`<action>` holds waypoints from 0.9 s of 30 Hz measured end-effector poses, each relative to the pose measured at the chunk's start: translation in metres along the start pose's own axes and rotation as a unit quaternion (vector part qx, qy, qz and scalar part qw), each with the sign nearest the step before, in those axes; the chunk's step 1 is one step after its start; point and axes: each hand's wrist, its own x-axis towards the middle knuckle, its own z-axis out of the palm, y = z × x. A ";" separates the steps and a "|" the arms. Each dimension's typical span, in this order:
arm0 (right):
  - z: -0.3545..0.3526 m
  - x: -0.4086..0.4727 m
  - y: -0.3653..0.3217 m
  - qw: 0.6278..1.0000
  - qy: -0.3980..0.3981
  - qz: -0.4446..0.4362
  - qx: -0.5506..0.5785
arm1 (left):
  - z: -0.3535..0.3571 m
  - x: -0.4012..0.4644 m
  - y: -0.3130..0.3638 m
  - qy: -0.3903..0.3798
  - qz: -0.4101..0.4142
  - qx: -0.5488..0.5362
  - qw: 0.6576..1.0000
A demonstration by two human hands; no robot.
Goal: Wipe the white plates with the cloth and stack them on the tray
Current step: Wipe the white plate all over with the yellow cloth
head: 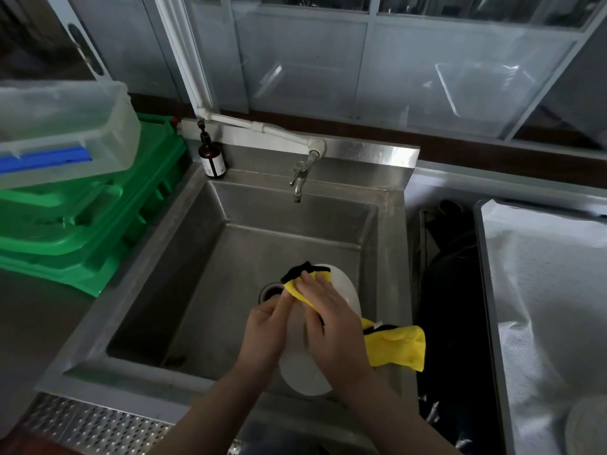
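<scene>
A white plate (346,290) is held tilted over the steel sink (210,244), above the drain and toward the basin's near right side. It is oval in this view, smooth and plain, with its lower rim reaching the sink's front edge. A yellow cloth with black trim (394,348) is draped across the plate's face; one end is bunched at the plate's top, the other hangs off the right side of the plate, over the sink's right rim. Right of the sink lies a tray (486,290) lined with white sheeting.
</scene>
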 end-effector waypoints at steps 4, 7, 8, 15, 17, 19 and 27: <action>0.001 -0.003 0.004 1.000 -0.021 -0.004 -0.002 | -0.001 0.003 -0.001 0.003 -0.005 0.005 1.000; -0.002 -0.002 0.015 1.000 -0.024 0.016 0.002 | 0.000 0.003 -0.002 0.009 -0.005 0.000 1.000; -0.002 -0.002 0.018 1.000 -0.016 0.023 0.007 | 0.000 0.002 -0.003 0.010 -0.002 0.002 1.000; -0.005 -0.005 0.038 0.996 0.043 0.076 0.035 | -0.001 0.002 -0.007 0.035 -0.001 -0.008 0.999; -0.007 -0.007 0.044 0.991 0.071 0.106 0.040 | -0.001 0.002 -0.007 0.040 -0.006 -0.021 0.999; -0.009 -0.008 0.049 0.984 0.081 0.150 0.054 | -0.003 0.004 -0.007 0.052 -0.010 -0.023 0.998; -0.012 -0.014 0.048 0.948 0.103 0.286 0.101 | -0.004 0.005 -0.009 0.074 -0.003 -0.027 0.997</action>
